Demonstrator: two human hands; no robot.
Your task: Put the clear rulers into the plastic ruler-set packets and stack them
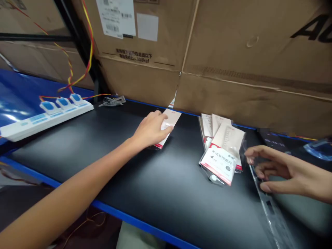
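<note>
My left hand (153,130) reaches over a flat ruler set packet (173,117) near the table's back edge, fingers across its top and thumb along its right side. To the right, several similar packets lie in an overlapping pile; the front ruler set packet (219,155) is in clear film, with a pale card and a red and white printed band. My right hand (277,171) is beside this pile, fingers curled and thumb bent against a long clear plastic strip (269,207). The strip slants toward the near right and is blurred, so its exact kind is unclear.
A white power strip (46,119) with several plugs and red-yellow wires lies at the left. Small grey pieces (112,101) rest at the back. Large cardboard boxes (220,45) stand behind the black tabletop (145,186). A dark device (273,141) and a bluish clear roll (319,149) are at the right.
</note>
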